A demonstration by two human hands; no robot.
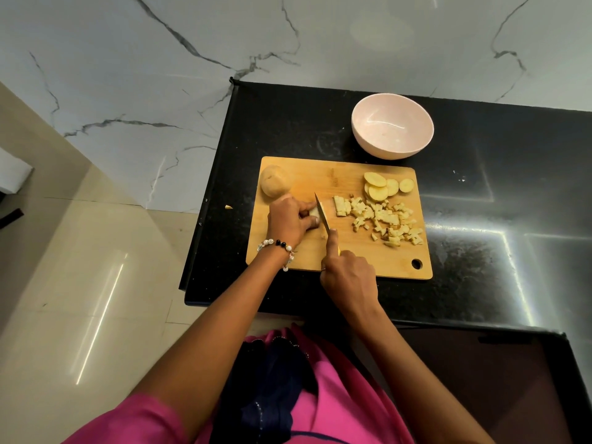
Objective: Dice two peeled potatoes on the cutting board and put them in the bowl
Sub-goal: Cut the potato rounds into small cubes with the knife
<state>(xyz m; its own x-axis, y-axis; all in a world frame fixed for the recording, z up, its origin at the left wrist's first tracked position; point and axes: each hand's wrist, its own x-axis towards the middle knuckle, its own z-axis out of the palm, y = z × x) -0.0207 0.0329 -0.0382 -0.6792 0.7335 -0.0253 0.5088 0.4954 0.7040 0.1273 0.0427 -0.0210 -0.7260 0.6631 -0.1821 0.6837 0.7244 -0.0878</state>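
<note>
Evidently mid-dice, the left hand (288, 221) pinned a small potato piece (315, 213) on the cutting board (320, 174), fingers curled over it, while the right hand (347, 272) gripped the knife (322, 213), forefinger along its spine. Diced cubes (384, 221) lay at three o'clock of the blade, round slices (379, 185) at two o'clock, a whole potato (275, 181) at eleven, and the bowl (392, 126) beyond the board at one o'clock. Cut potato probably handled firm but wet and slippery, best held from above with fingertips tucked. No writing or brand was legible.
</note>
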